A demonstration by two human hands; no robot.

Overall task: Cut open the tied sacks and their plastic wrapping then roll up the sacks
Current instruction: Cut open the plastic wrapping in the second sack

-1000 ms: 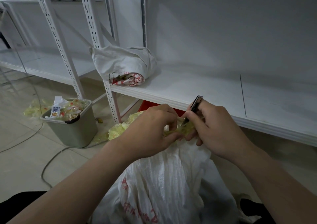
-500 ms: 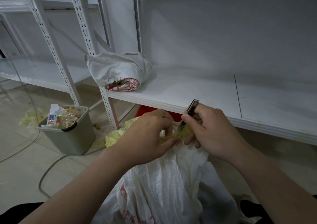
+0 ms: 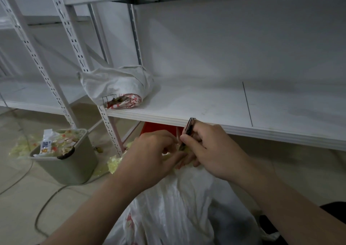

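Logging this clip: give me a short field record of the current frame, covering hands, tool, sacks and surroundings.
left hand: grips the tied neck of the white sack
right hand: holds a slim dark cutter, tip down at the neck
wrapping: yellowish plastic at the neck, between the hands
shelf: one rolled sack at its left end
floor: bin full of scraps, at left

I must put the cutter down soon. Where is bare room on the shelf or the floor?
The shelf board is bare to the right of the rolled sack, just behind the right hand. The floor on the near side of the bin is free except for a cable. Crowded: plastic scraps around the bin.
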